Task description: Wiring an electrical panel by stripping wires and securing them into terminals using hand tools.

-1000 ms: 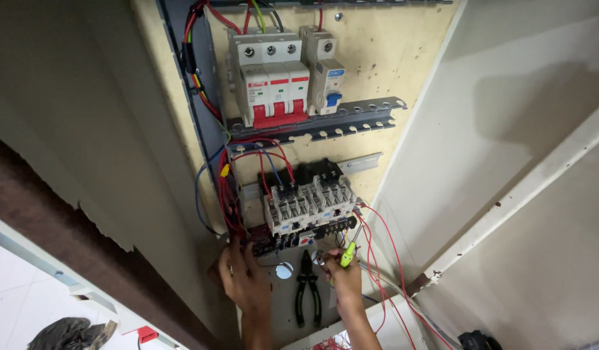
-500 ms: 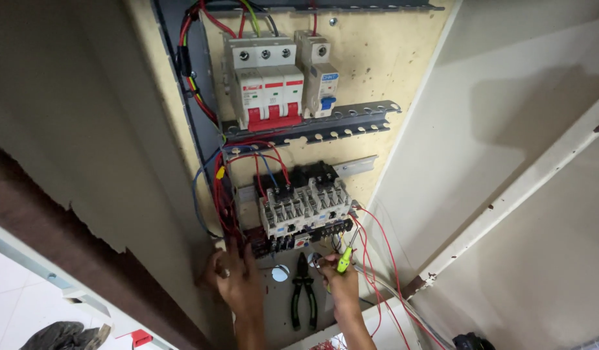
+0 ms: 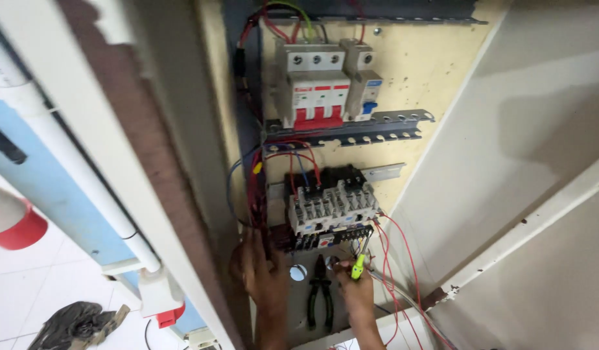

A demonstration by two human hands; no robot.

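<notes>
Yellow-green screwdriver (image 3: 358,266) sat in the right hand (image 3: 355,290), fingers closed round its handle, tip up toward the underside of the contactor (image 3: 330,210). Head view only. Left hand (image 3: 264,272) lay against the red wire bundle (image 3: 255,194) at the left edge of the panel (image 3: 435,71), just below and beside the contactor; whether its grip was closed on a wire could not be told. Black pliers (image 3: 320,299) rested on the grey plate between the two hands, touching neither, handles down. Loose red wires (image 3: 403,272) trailed off the contactor's right side past the right hand. Higher on the panel, a three-pole breaker (image 3: 314,84) with red lower face, a smaller breaker (image 3: 363,81) beside it, both on a slotted rail (image 3: 377,126). Far left, white pipe (image 3: 72,162) with a red-ended fitting (image 3: 164,310).
</notes>
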